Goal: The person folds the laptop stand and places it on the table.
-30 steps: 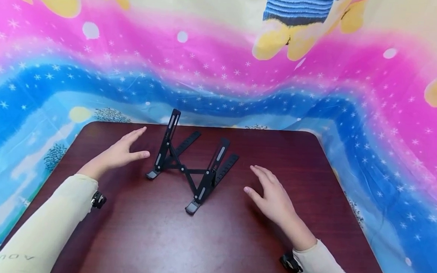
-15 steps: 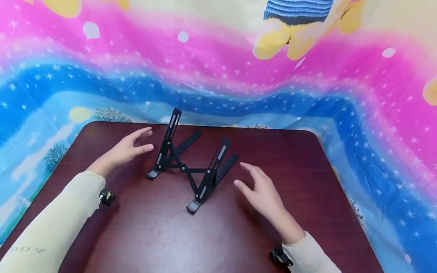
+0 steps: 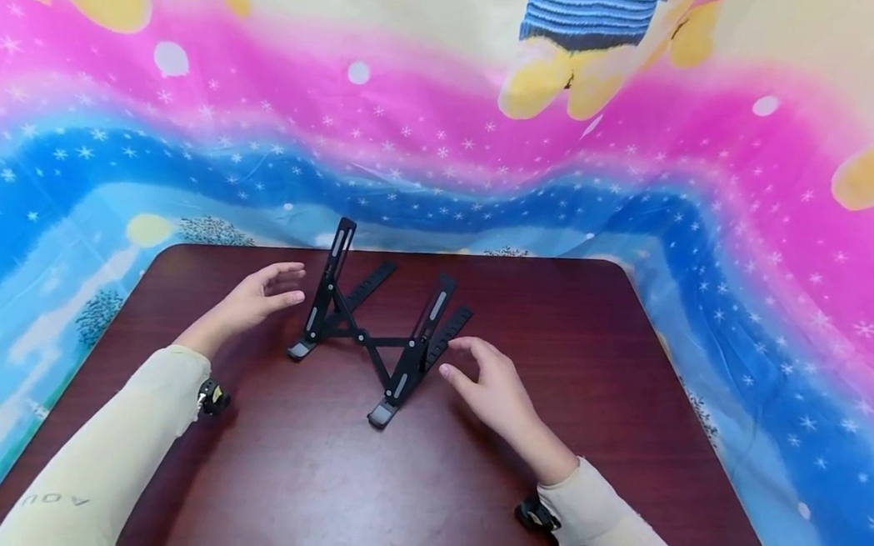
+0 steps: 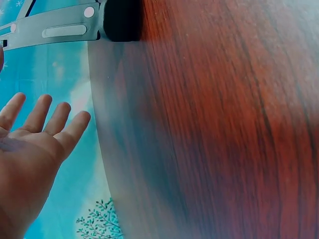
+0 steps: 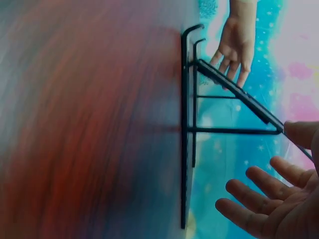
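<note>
A black folding laptop stand is set up on the table, its two slotted arms raised and joined by crossed bars. Grey pads line the front hooks. My left hand hovers left of the stand with relaxed, spread fingers, apart from it. On the other side, my right hand is held close to the stand's right leg, fingers loosely bent and holding nothing. In the right wrist view its thumb overlaps the end of a stand arm; whether they touch I cannot tell. Part of the stand shows in the left wrist view.
The dark red-brown wooden table has rounded far corners. A colourful printed cloth hangs behind and around it. Small black cameras are strapped at both wrists, over cream sleeves.
My right hand has moved left, closer to the stand's right leg. The left hand came slightly right, its fingers bending a little. The stand stays in place on the table.
</note>
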